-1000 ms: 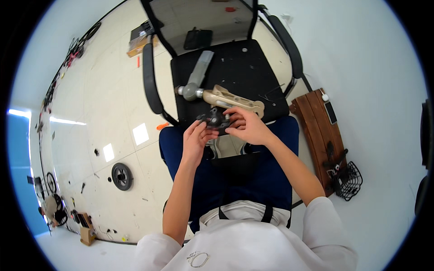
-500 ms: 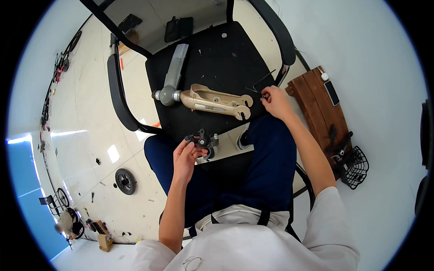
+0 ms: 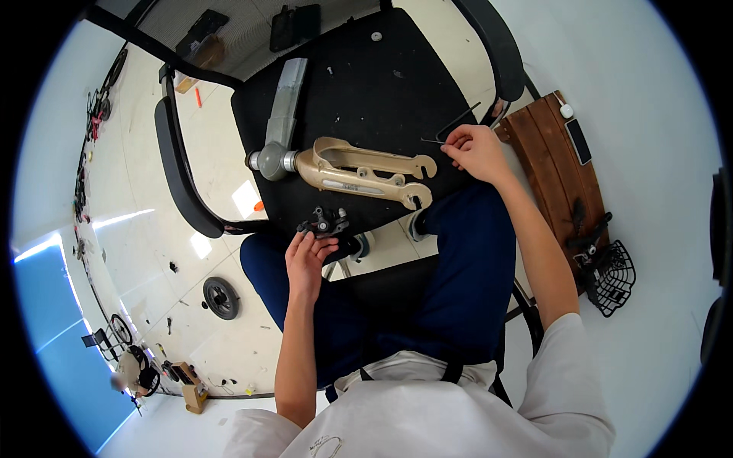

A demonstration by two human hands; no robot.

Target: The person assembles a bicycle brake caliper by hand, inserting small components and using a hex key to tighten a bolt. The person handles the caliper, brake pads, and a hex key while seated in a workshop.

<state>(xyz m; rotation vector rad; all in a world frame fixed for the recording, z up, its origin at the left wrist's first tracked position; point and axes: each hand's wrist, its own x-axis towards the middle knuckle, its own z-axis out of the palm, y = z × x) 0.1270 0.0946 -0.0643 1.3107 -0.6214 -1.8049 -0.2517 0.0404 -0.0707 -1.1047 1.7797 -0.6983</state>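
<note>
My left hand point(image 3: 307, 263) grips a black bicycle disc brake caliper point(image 3: 324, 222) by its lower side, above my left thigh. At the right edge of the black chair seat, my right hand point(image 3: 475, 151) has its fingertips pinched on the near end of a thin dark hex key point(image 3: 458, 120). The fingers partly cover that end, so exactly how it is held is hard to see. Between the hands lies a gold suspension fork point(image 3: 355, 169), its slotted dropouts toward my right hand. A grey stem piece point(image 3: 284, 107) joins the fork's left end and points away from me.
The chair point(image 3: 359, 72) has raised armrests on both sides; a small white round part point(image 3: 376, 36) lies on its seat. To the right, a wooden bench point(image 3: 546, 164) bears a phone point(image 3: 578, 141), beside a black wire basket point(image 3: 611, 278). A small wheel point(image 3: 221, 298) lies on the floor at left.
My view has shifted somewhat. My right hand's fingertips have come up against the hex key; a small dark piece seen at them before is no longer visible. My left hand still holds the caliper.
</note>
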